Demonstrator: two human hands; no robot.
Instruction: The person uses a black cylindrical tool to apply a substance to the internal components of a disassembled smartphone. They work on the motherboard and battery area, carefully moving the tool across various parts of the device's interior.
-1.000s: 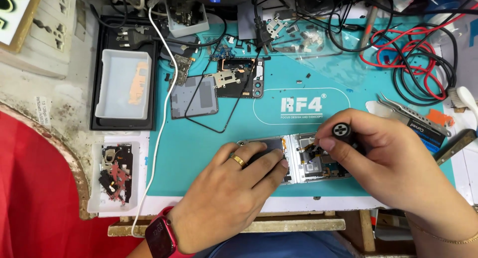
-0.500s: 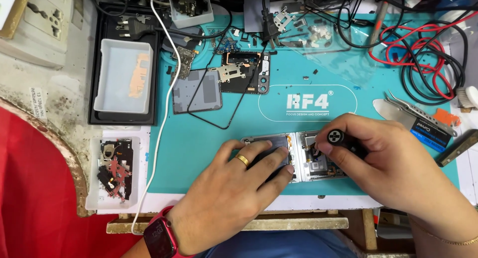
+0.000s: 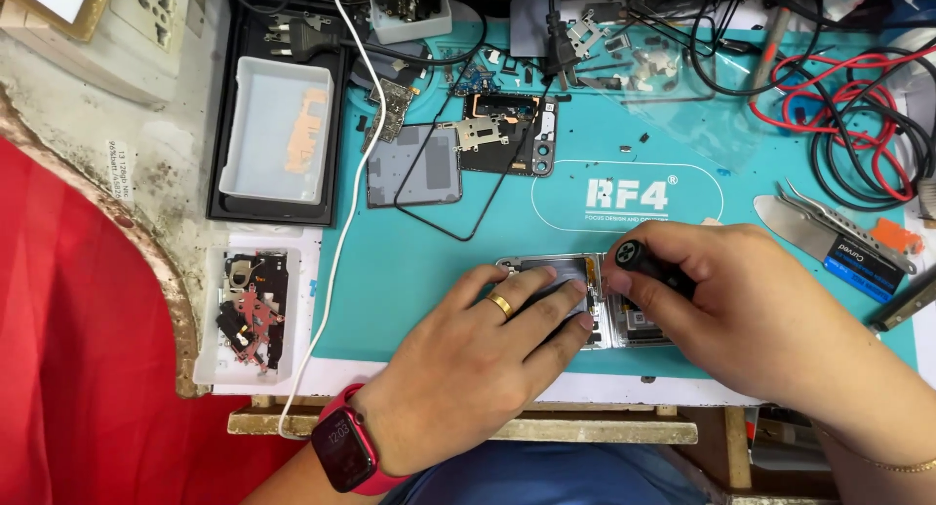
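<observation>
An opened phone [image 3: 575, 271] lies flat on the teal work mat [image 3: 409, 271], near its front edge. My left hand [image 3: 478, 359] presses down on the phone's left half, fingers spread over it, a gold ring on one finger and a red watch on the wrist. My right hand [image 3: 751, 310] grips a black screwdriver [image 3: 643, 266], its round cap facing up and its tip down on the phone's right half. The tip itself is hidden by my fingers.
Phone parts lie at the mat's back: a grey back cover [image 3: 414, 166] and a dark board frame [image 3: 507, 135]. A white tray [image 3: 278, 130] rests on a black lid, and a small tray of parts [image 3: 252, 310] sits at the left. Tweezers [image 3: 838, 213], red and black cables [image 3: 858, 105].
The view has shifted slightly. My right hand with the screwdriver has moved a little left over the phone. My left hand stays pressed on the phone.
</observation>
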